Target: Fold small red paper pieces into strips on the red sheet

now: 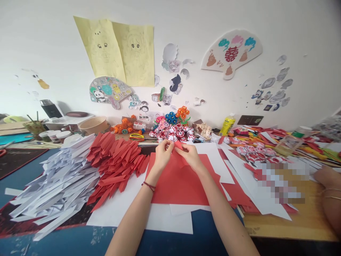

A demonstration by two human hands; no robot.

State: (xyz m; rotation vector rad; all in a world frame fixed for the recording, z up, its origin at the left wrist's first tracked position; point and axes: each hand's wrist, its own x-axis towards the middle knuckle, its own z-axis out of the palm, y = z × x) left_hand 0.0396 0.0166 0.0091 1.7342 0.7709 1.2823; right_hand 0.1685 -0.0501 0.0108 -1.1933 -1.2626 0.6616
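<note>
Between my fingertips is a small piece of red paper (178, 145), raised above a large red sheet (181, 188). My left hand (163, 153) pinches its left edge, and a dark red cord circles that wrist. My right hand (190, 155) grips the piece from the right side. Part of the red piece is hidden behind the fingers, so its exact folds cannot be made out. White sheets (170, 222) lie under the red one. Left of my hands are piles of folded red strips (114, 160) and folded white strips (64, 185).
Red-and-white paper balls (176, 133), yellow-handled scissors (136, 137) and pipe-cleaner flowers (171, 118) line the wall side. A yellow bottle (227, 124) stands behind to the right. A bowl (93, 125) is at back left. Another person's arm (331, 192) rests at the right edge.
</note>
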